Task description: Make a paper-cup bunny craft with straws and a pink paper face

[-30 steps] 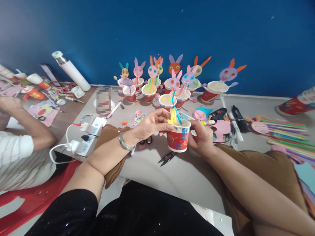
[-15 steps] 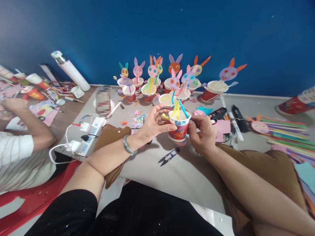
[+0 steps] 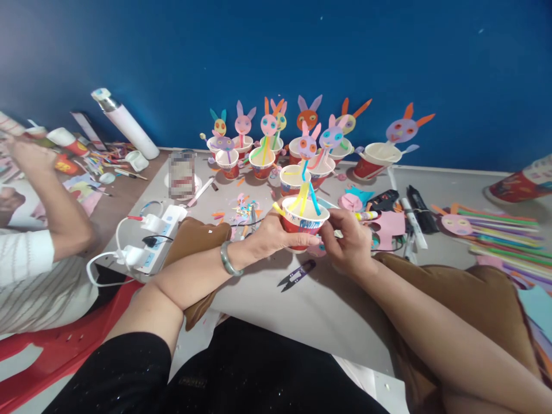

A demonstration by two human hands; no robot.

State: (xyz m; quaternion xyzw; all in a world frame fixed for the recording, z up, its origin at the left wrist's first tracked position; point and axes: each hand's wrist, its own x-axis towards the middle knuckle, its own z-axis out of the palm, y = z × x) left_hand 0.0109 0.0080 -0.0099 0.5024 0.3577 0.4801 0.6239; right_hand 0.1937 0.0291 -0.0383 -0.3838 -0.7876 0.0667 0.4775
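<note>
A red printed paper cup with a white rim is held over the table between both hands. Yellow and blue strips rise from its inside, and a yellow piece sticks out at its left rim. My left hand is wrapped round the cup's left side, its thumb across the front. My right hand is closed at the right side, with thumb and fingertips against the cup wall. Below the cup lies a pair of thread snips. Behind it stands another paper cup.
Several cups with rabbit heads stand along the blue wall. A power strip and paper scraps lie left; markers, pink paper and coloured strips lie right. A co-worker's arm is at far left.
The cup has moved slightly left and turned, with its rim tipped. My left fingers have closed round it from being spread. The co-worker's hand has risen.
</note>
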